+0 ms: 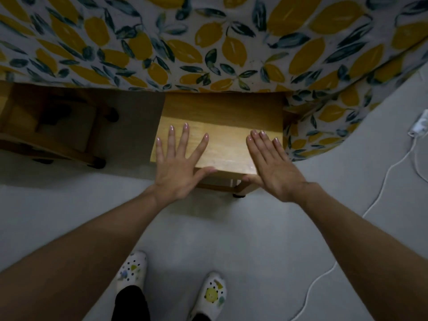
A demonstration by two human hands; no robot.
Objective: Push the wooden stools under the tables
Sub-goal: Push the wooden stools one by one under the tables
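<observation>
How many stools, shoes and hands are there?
Stools: 2, the stool under the hands and the tucked stool
Shoes: 2, left shoe, right shoe
Hands: 2, left hand, right hand
Total: 6

two wooden stools: one (222, 135) under the fingertips, a second (53, 126) well off to the left of the left hand's fingers. two hands, left (178, 167) and right (271, 167). one lemon-print tablecloth (208, 42) beyond the fingertips. two patterned clogs (132, 269) (212, 293). one white cable (382, 181) right of the right fingers.
</observation>
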